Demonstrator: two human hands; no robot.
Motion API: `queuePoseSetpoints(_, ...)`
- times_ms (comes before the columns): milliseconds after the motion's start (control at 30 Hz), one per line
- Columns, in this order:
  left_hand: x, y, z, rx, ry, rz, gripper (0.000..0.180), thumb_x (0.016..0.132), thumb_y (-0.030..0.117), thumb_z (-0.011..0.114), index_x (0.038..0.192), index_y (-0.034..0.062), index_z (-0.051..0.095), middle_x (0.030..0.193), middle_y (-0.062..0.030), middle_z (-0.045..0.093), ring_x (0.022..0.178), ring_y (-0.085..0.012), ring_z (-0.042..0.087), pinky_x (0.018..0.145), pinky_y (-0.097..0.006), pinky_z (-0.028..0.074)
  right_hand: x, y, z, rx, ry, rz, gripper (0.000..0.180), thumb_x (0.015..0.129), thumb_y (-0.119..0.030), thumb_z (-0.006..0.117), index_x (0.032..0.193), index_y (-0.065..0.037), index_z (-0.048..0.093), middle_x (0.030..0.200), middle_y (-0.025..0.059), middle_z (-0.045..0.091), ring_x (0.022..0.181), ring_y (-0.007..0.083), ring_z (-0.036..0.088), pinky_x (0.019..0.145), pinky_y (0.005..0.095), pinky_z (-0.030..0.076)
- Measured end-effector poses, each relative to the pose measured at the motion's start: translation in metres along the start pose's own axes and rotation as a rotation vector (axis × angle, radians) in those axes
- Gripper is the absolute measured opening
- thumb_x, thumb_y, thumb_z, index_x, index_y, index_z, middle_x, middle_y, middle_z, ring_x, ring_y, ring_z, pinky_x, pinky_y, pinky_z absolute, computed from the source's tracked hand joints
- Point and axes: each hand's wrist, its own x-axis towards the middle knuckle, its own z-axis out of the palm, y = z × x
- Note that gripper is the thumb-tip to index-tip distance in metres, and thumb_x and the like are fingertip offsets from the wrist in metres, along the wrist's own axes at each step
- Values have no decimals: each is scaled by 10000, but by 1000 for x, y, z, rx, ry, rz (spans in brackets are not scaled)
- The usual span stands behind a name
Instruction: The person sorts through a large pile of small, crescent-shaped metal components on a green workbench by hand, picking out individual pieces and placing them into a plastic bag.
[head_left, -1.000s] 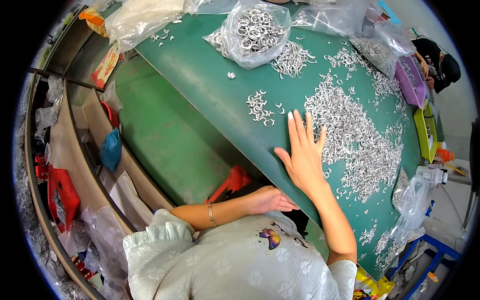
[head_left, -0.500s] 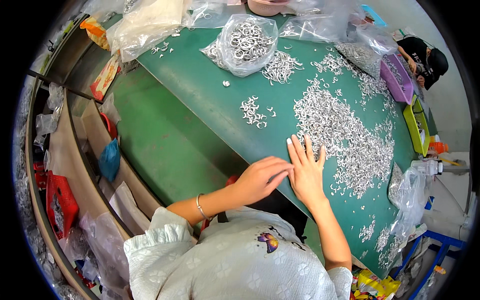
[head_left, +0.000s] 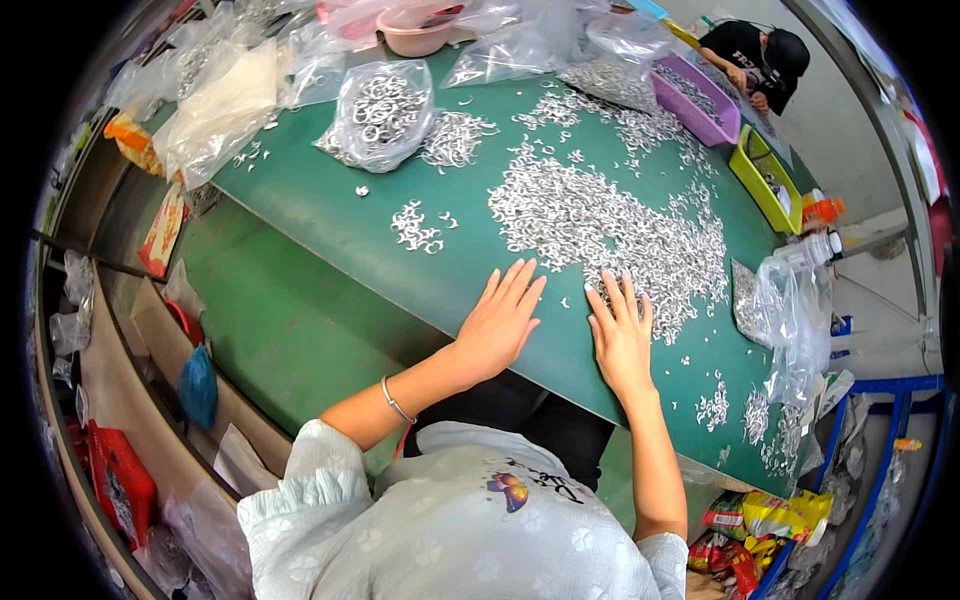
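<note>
A broad heap of small silvery curved metal pieces (head_left: 610, 215) lies on the green tabletop (head_left: 330, 225). Palm down, my right hand (head_left: 622, 340) rests at the heap's near edge, its spread fingertips touching the pieces. My left hand (head_left: 499, 318), a bangle on its wrist, is stretched out flat over the bare table just left of the heap. Nothing shows in either hand. Farther left sits a small cluster of the same pieces (head_left: 416, 228). Behind it stands a clear bag of larger silvery rings (head_left: 385, 108), with a loose pile of curved pieces (head_left: 458, 138) at its side.
A purple bin (head_left: 722, 128) and a lime-green basket (head_left: 768, 190) line the far right edge, near a person in black (head_left: 755, 60). Clear plastic bags (head_left: 795, 320) hang at the right corner. Shelving with a red basket (head_left: 120, 475) stands at left.
My left hand has moved away from my right hand and opened out flat toward the heap. The right hand stays by the near edge, and the whole view has shifted.
</note>
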Motion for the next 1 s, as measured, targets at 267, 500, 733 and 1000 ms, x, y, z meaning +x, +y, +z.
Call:
queuePoseSetpoints(267,21,17,8,-259,-179,170,551,911,59,573,1426,0,385,1526,-204,309,1414,-407,291,1128,-553,278,-14,33,-9,405,269,273,267,896,-84,615,1154,-34,663,1370,157,530,1318,361,446,1100,477,296)
queuePoseSetpoints(500,68,-4,19,408,-168,181,531,939,241,579,1393,0,444,1515,-184,333,1420,-412,255,1120,-569,267,1,11,-6,230,-68,24,517,919,-325,620,1370,-95,512,1512,127,367,1429,363,268,1132,596,187)
queuePoseSetpoints(733,25,22,0,-17,-405,215,439,922,137,606,1341,41,517,1496,-143,387,1416,-365,303,1140,-545,267,-49,26,-34,242,-182,99,523,876,-291,671,1360,-146,539,1539,106,333,1451,367,222,1131,627,147)
queuePoseSetpoints(1000,42,37,10,-35,-308,228,563,863,94,649,1385,31,450,1510,-124,381,1411,-337,333,1130,-541,278,-27,26,-22,262,-45,276,590,898,-218,645,1421,-51,429,1544,166,305,1447,401,209,1117,638,144)
